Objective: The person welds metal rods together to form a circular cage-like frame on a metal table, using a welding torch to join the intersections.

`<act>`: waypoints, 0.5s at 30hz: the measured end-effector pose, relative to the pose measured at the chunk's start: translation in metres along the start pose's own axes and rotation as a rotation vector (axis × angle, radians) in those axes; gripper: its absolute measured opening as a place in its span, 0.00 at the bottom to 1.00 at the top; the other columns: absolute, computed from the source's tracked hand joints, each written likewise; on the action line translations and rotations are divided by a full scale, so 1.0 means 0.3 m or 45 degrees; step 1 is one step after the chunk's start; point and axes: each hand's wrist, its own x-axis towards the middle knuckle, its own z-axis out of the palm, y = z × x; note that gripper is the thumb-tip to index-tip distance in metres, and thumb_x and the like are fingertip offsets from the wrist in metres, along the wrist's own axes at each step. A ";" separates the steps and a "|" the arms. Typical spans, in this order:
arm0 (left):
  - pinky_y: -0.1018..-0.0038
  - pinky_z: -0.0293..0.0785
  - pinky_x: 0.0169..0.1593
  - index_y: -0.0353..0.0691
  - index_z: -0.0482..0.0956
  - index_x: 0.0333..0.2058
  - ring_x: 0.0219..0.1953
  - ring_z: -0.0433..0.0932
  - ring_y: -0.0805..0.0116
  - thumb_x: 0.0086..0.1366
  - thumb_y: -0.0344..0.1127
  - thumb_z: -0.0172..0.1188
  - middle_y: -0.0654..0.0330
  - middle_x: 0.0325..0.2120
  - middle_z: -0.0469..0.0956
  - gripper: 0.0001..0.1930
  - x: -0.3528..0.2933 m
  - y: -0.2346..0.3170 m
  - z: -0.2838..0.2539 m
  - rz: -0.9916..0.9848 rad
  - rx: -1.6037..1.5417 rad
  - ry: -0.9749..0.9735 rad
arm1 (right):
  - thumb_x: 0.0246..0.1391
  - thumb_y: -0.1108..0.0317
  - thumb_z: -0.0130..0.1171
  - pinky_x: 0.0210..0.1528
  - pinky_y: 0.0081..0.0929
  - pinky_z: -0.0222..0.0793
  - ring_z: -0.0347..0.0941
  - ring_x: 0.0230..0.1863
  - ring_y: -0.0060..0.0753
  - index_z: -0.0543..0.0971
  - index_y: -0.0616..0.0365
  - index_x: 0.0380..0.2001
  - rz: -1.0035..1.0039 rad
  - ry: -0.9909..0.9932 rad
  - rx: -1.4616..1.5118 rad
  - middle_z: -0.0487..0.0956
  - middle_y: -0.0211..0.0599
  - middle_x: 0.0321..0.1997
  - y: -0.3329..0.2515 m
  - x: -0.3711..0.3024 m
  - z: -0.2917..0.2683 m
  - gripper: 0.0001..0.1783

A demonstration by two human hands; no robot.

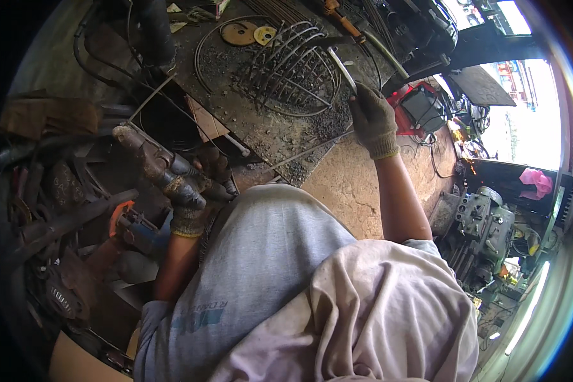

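Note:
My right hand (372,118), in a grey knit glove, is closed around the pale metal handle of a chipping hammer (342,69). Its dark head lies over the far right part of a rounded frame of bent metal rods (293,67) on the worktable (235,108). On the left, my gloved left hand (194,184) grips a worn, dirty tool that looks like a welding electrode holder (148,153). A thin rod (153,97) slants up from its tip, apart from the frame. Part of the left hand's fingers is in shadow.
Dark grit and a wire hoop surround the frame. Beyond it lie two discs (239,33) and an orange-handled tool (344,22). A red tray (414,108) stands right, near a machine (484,219). Scrap metal (76,216) crowds the left; cables hang at upper left.

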 end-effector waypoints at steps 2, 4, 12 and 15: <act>0.42 0.64 0.68 0.38 0.72 0.48 0.65 0.69 0.43 0.74 0.44 0.53 0.44 0.61 0.71 0.15 0.006 -0.010 0.002 0.008 -0.012 -0.008 | 0.61 0.63 0.56 0.48 0.45 0.75 0.78 0.49 0.59 0.79 0.57 0.52 -0.007 -0.048 -0.034 0.81 0.53 0.46 -0.005 0.001 -0.020 0.18; 0.43 0.67 0.67 0.39 0.72 0.48 0.65 0.69 0.43 0.74 0.44 0.53 0.44 0.61 0.71 0.14 0.017 -0.031 0.012 0.028 0.010 -0.034 | 0.61 0.63 0.56 0.48 0.46 0.75 0.78 0.48 0.59 0.79 0.58 0.51 -0.036 -0.100 -0.054 0.81 0.54 0.45 -0.001 0.001 -0.041 0.17; 0.48 0.77 0.60 0.43 0.76 0.44 0.59 0.76 0.46 0.72 0.43 0.57 0.48 0.57 0.75 0.11 0.032 -0.032 0.067 0.040 0.289 0.149 | 0.60 0.63 0.56 0.47 0.47 0.75 0.79 0.46 0.58 0.79 0.58 0.51 -0.061 -0.264 -0.148 0.82 0.53 0.43 -0.045 0.073 -0.093 0.18; 0.48 0.77 0.59 0.43 0.76 0.44 0.59 0.77 0.47 0.71 0.44 0.58 0.48 0.57 0.76 0.11 0.028 -0.031 0.042 0.088 0.391 0.139 | 0.60 0.62 0.56 0.46 0.47 0.75 0.80 0.46 0.58 0.79 0.58 0.51 -0.086 -0.250 -0.146 0.82 0.54 0.41 -0.028 0.074 -0.085 0.18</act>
